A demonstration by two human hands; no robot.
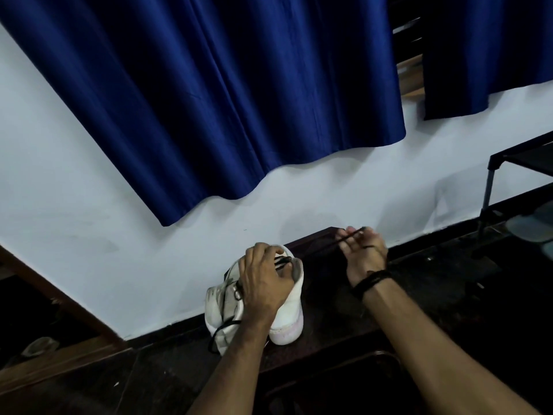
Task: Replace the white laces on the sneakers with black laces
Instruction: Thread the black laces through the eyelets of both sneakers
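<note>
Left hand atop scuffed white sneaker — black lace taut to right hand.

Matt scuffed white sneaker, satiny blue cloth curtain, glossy dark floor

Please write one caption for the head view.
Left hand steadies white sneaker; right hand pulls black lace taut.

Pale blue wall under a deep blue curtain, dark floor, black metal rack at right.
</note>
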